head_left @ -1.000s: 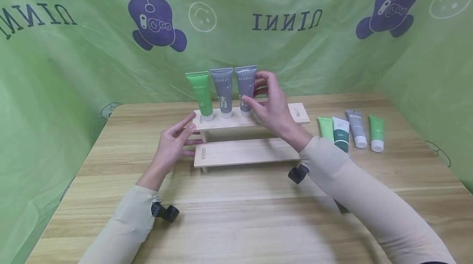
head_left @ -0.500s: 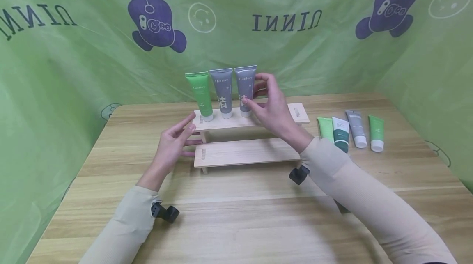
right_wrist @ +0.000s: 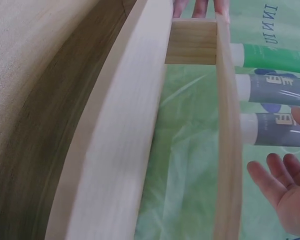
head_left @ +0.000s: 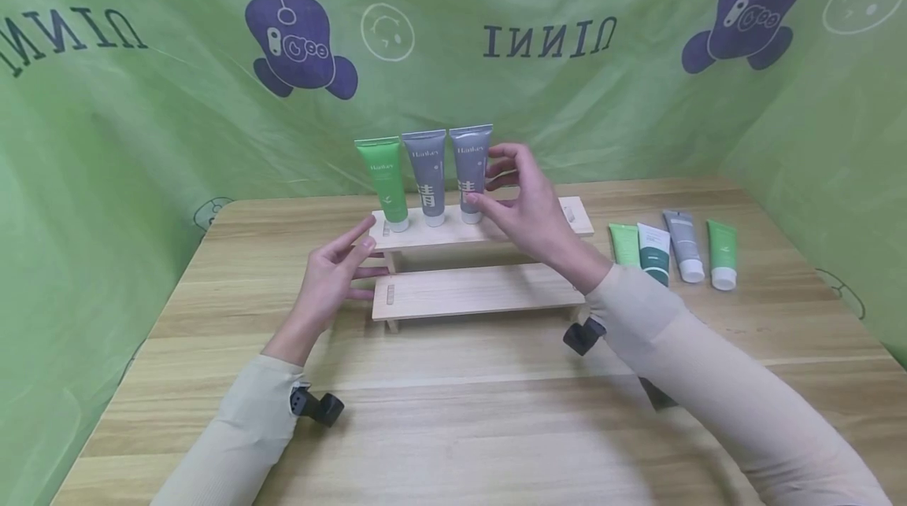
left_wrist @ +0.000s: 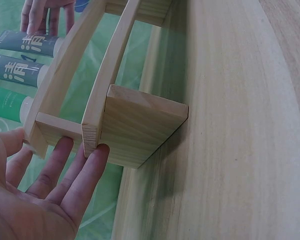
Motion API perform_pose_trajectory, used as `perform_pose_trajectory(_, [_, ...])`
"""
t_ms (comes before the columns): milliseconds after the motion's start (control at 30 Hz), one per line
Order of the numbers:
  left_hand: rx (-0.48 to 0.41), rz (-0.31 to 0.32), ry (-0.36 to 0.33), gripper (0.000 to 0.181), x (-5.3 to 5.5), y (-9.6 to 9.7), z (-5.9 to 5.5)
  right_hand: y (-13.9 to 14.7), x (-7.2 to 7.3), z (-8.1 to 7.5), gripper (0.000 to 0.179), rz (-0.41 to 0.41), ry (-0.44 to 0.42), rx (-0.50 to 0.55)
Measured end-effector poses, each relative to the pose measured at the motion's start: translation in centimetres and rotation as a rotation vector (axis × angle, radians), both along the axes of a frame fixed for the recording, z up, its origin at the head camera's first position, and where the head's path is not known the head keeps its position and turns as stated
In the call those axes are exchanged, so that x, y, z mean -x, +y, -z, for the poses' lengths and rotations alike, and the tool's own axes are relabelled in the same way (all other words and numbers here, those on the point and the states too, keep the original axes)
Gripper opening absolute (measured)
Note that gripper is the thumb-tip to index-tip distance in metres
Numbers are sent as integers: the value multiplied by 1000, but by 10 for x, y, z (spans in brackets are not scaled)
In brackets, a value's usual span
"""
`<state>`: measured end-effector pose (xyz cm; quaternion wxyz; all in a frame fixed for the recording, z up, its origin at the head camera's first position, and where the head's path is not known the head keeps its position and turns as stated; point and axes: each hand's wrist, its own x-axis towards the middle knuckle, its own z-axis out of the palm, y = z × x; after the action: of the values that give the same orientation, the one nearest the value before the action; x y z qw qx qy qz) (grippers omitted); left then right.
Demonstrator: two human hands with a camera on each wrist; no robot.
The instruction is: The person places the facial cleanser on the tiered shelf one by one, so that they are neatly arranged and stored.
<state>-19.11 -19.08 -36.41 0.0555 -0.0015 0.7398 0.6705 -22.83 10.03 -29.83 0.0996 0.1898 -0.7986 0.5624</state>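
Observation:
On the upper tier of a two-step wooden stand (head_left: 475, 291) three squeeze tubes stand on their caps: a green tube (head_left: 383, 179), a middle grey-blue tube (head_left: 427, 175) and a right grey-blue tube (head_left: 471, 164). My right hand (head_left: 533, 207) is at the right tube, thumb over its lower front and fingers beside its right edge. In the right wrist view, several fingertips (right_wrist: 275, 172) hang apart from that tube. My left hand (head_left: 327, 278) touches the stand's left end; in the left wrist view its extended fingers (left_wrist: 85, 185) lie against the wooden ends.
Right of the stand, several tubes lie on the wooden table (head_left: 453, 427): a light green tube (head_left: 625, 244), a white and dark green tube (head_left: 654, 250), a grey tube (head_left: 683, 246) and a green tube (head_left: 722, 254). A dark object (head_left: 657, 394) shows partly under the right sleeve.
My right hand has shifted slightly right and down, its thumb sliding toward the right tube's edge. The three standing tubes and my left hand keep their places.

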Motion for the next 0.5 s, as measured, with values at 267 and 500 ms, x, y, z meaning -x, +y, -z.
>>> perform_pose_trajectory(267, [-7,-3,-5,52,-2,1,0,15,-10,-4,66,-11,-52,2])
perform_pose_trajectory(500, [-12,-7,-9,51,-4,2,0,39,-20,-2,62,-13,-129,10])
